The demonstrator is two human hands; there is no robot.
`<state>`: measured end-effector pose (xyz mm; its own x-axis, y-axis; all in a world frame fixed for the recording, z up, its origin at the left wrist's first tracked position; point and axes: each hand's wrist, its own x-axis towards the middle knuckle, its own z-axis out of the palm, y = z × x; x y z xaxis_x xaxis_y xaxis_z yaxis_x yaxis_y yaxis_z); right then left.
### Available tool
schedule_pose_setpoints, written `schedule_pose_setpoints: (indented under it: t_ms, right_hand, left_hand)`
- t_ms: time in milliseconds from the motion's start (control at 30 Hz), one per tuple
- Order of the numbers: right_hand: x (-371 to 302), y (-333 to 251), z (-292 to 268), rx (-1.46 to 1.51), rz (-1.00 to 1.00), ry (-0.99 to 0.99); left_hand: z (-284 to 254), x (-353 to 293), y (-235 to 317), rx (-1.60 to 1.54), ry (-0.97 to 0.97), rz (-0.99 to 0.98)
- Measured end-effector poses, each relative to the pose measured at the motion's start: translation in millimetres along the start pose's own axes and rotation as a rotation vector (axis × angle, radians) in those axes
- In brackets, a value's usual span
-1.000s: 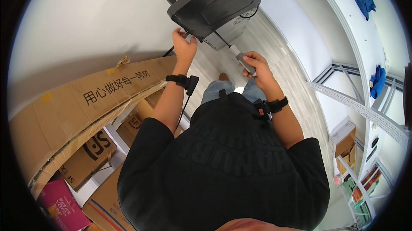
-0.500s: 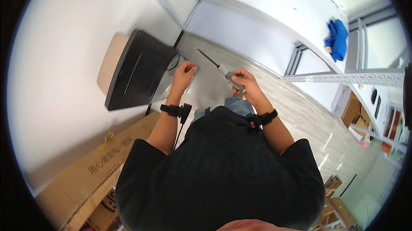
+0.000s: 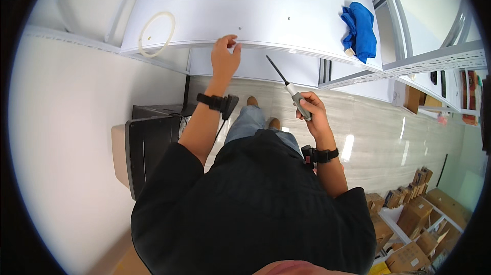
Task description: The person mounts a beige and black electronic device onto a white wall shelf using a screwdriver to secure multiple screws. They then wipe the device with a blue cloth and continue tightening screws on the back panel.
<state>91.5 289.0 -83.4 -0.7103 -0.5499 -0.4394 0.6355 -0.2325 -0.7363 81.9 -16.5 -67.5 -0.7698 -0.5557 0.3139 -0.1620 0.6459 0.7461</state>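
the right hand [image 3: 313, 112] is clamping its fingers round the grey handle of a screwdriver [image 3: 298, 103], whose dark shaft is slanting up and leftward, its tip pointing toward the white shelf [image 3: 266, 19]. the left hand [image 3: 225, 63] is showing loosely curled fingers, with the thumb standing apart from the forefinger; it is overlapping the shelf's front edge in view, and whether it is touching it, i cannot tell. both wrists are wearing black straps [image 3: 211, 102]. just beyond the left fingertips, a small dark dot [image 3: 240, 28] is showing on the shelf top. farther out, a pale ring [image 3: 173, 27] is lying on the left part of the shelf, and two blue cloths [image 3: 362, 29] are resting at its back and right. below, brown shoes [image 3: 252, 101] are standing on the floor [image 3: 332, 116]. a black panel [image 3: 148, 147] with a beige part [image 3: 120, 155] is standing to the left, and cardboard boxes [image 3: 414, 216] are crowding the lower right.
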Motion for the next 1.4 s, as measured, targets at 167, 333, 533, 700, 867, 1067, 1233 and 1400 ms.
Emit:
schedule_pose_setpoints:
  t_ms: [167, 333, 533, 700, 867, 1067, 1233, 1400]
  right_hand:
    - [23.0, -14.7, 8.8, -0.019, -0.035, 0.073]
    - [57.8, -30.2, 21.8, -0.103, -0.071, 0.101]
    - [91.6, -52.7, 45.7, -0.158, -0.01, 0.035]
    - [120.5, -67.9, 66.2, -0.252, 0.047, -0.143]
    - [145.8, -58.5, 79.8, -0.349, 0.157, -0.348]
    - [152.9, -44.4, 100.7, -0.566, 0.324, -0.613]
    - [138.2, -18.9, 126.9, -0.65, 0.366, -0.804]
    - [109.3, 7.2, 156.0, -0.801, 0.308, -0.939]
  left_hand:
    - [18.1, 48.0, -24.2, 0.184, -0.041, 0.131]
    - [25.3, 65.0, -42.6, 0.192, -0.063, 0.182]
    - [18.3, 64.9, -39.9, -0.116, -0.13, -0.027]
    - [-16.8, 50.3, -28.8, -1.047, -0.195, -0.667]
    - [-45.4, 4.7, -40.8, -1.221, 0.024, -0.799]
    - [-81.0, -82.6, -39.0, -1.172, 0.369, -0.808]
    - [-105.3, -147.7, -22.7, -1.264, 0.65, -0.802]
    - [-128.6, -204.8, -21.1, -1.094, 0.808, -0.876]
